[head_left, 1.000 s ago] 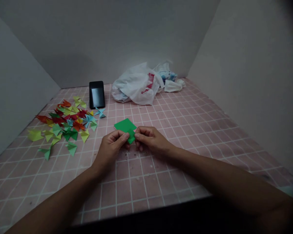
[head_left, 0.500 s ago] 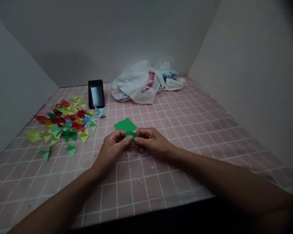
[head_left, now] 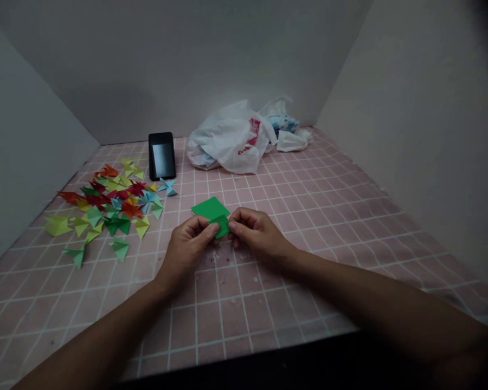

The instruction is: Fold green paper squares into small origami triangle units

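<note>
A small folded piece of green paper [head_left: 222, 226] is pinched between my left hand [head_left: 189, 245] and my right hand [head_left: 254, 234], both closed on it just above the pink tiled surface [head_left: 309, 206]. A flat stack of green paper squares [head_left: 209, 207] lies on the tiles right behind my fingers. To the left lies a pile of folded paper shapes [head_left: 106, 206] in red, yellow, green and blue.
A black phone [head_left: 161, 156] stands upright at the back, left of centre. A white plastic bag [head_left: 230, 138] and crumpled wrappings [head_left: 287, 135] lie against the back wall. Grey walls close in on the left, back and right. The near edge of the surface drops off below my forearms.
The green piece has been turned and worked a little between my fingertips. Both hands stay in nearly the same place.
</note>
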`<action>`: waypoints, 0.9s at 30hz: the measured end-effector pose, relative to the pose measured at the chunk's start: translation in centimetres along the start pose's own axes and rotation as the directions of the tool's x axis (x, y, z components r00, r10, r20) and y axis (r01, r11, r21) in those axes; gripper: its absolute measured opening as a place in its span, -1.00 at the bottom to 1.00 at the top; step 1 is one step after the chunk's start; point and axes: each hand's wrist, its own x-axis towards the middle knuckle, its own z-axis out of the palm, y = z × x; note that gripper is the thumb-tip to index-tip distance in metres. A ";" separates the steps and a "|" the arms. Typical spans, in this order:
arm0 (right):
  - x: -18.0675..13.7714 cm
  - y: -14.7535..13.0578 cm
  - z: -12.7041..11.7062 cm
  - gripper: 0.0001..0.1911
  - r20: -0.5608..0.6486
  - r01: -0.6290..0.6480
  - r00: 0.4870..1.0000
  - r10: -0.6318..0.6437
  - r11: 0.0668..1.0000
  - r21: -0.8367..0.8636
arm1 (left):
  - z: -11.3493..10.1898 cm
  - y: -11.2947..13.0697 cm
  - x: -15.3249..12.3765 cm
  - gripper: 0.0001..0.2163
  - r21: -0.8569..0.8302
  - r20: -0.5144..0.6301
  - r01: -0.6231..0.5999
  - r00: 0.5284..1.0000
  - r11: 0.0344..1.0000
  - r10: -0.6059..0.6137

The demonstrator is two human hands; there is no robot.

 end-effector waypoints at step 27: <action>-0.1 0.3 0.2 -0.77 -0.037 0.145 0.989 -0.143 0.988 0.060 | 0.4 0.1 -0.1 -0.79 -0.091 0.002 -0.057 0.998 0.994 0.058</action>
